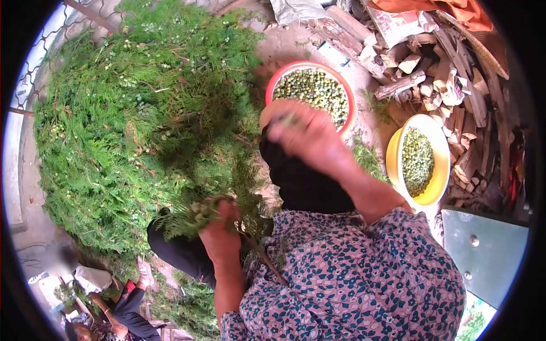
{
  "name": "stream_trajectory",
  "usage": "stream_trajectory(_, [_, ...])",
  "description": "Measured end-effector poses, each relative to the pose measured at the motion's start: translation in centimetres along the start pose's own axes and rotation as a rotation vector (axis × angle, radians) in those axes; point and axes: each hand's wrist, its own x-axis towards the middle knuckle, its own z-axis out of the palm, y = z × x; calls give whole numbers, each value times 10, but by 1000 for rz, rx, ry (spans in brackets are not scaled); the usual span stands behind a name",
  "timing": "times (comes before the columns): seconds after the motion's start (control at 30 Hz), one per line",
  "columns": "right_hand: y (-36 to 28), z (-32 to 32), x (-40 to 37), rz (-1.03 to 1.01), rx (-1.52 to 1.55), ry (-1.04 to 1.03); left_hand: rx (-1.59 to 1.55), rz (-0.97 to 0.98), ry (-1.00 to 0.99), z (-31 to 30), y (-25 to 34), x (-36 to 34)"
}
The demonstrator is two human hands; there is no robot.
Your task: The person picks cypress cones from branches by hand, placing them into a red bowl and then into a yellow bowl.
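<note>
My left hand [220, 227] is closed around a leafy green branch [185, 219] with pale round cones on it; its bare stem runs down toward my lap. Over my knee, beside the red-rimmed basin [351, 94], my right hand [304, 133] is blurred by motion, its fingers curled, with something small and greenish between them that I cannot make out. Many small green cones [313, 88] fill that basin. A yellow basin [392, 156] to the right holds more green cones [417, 162].
A large heap of cut green branches [108, 142] spreads across the left. Split firewood [455, 108] is piled at the right, above a grey-green panel [483, 250]. Another person [128, 312] sits at the lower left. A phone-like object [334, 54] lies behind the red-rimmed basin.
</note>
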Motion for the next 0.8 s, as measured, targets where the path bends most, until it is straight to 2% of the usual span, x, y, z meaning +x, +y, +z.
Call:
stream_trajectory(0.03, [18,-16,10,219,616,28,-244,-124,26,0,5,2])
stream_trajectory(0.07, [38,-32,22,211,635,85,-486,-243,58,-1,9,3])
stream_trajectory(0.13, [77,-54,43,308,752,200,-545,-202,33,-5,10,10])
stream_trajectory(0.2, [126,-70,59,475,863,321,-618,-44,-149,-9,10,17])
stream_trajectory(0.27, [171,-84,70,713,905,477,-617,9,-180,-15,9,25])
stream_trajectory(0.3, [185,-87,72,730,899,546,-681,20,-236,-19,9,27])
stream_trajectory(0.33, [209,-96,74,718,882,523,-746,32,-295,-22,10,29])
stream_trajectory(0.4, [237,-100,86,763,961,771,-715,41,-294,-27,12,29])
stream_trajectory(0.47, [253,-108,84,738,988,719,-701,67,-248,-25,13,29])
stream_trajectory(0.53, [265,-115,86,657,1042,790,-654,39,-247,-24,14,28])
stream_trajectory(0.6, [384,-146,90,296,114,486,-607,14,-237,-16,15,27])
stream_trajectory(0.67, [312,-142,73,254,-565,324,-416,-120,41,-7,17,22])
stream_trajectory(0.7, [288,-139,67,235,-471,281,-364,-139,96,-8,14,23])
stream_trajectory(0.73, [291,-143,69,284,-459,245,-257,-136,184,-9,7,23])
stream_trajectory(0.77, [287,-150,65,179,-598,207,-210,-109,146,-9,4,25])
stream_trajectory(0.8, [259,-148,68,292,-1054,96,-166,-84,104,-8,2,25])
